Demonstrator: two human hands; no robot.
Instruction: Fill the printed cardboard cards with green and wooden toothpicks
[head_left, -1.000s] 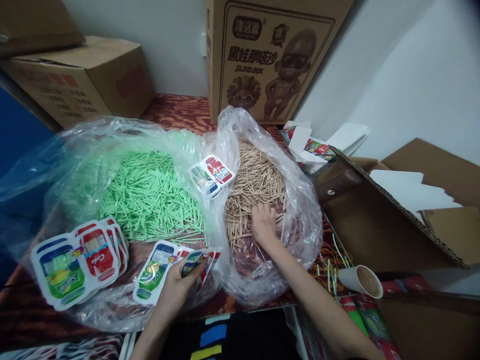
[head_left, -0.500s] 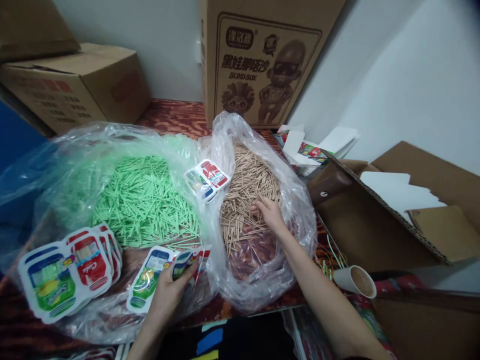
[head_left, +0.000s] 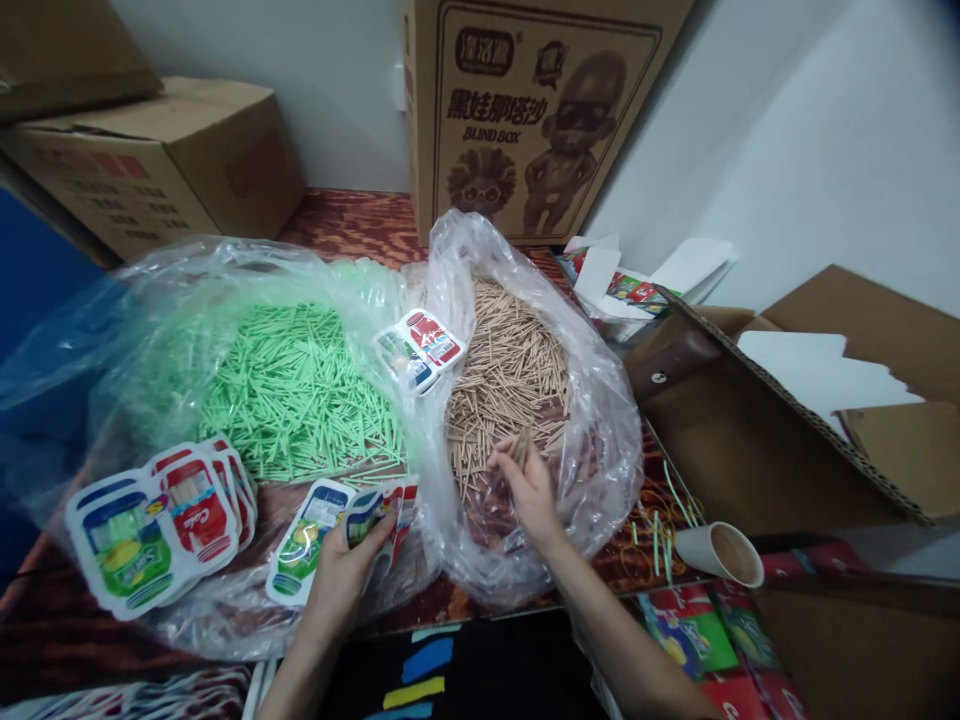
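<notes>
My left hand (head_left: 351,560) is closed on a printed packet (head_left: 397,505) with red and green panels, beside another green-and-blue packet (head_left: 304,545) lying under it. Between the fingertips of my right hand (head_left: 529,490) is a small bunch of brown sticks (head_left: 520,448), held just above the near edge of the brown stick pile (head_left: 510,370). That pile lies in an open clear plastic bag (head_left: 600,440). To its left, a second bag holds a heap of light green sticks (head_left: 307,400). One packet (head_left: 420,350) rests on the plastic between the two heaps.
Several filled packets (head_left: 161,525) are stacked at the left. On the right stand a paper cup (head_left: 720,555), loose rubber bands (head_left: 645,555) and an open carton (head_left: 727,450) with white card inside. A tall cardboard box (head_left: 525,130) is at the back, another box (head_left: 165,170) at the back left.
My right hand has drawn back toward me from the brown pile, with a bunch of sticks now showing in its fingers. My left hand keeps its hold on the packet.
</notes>
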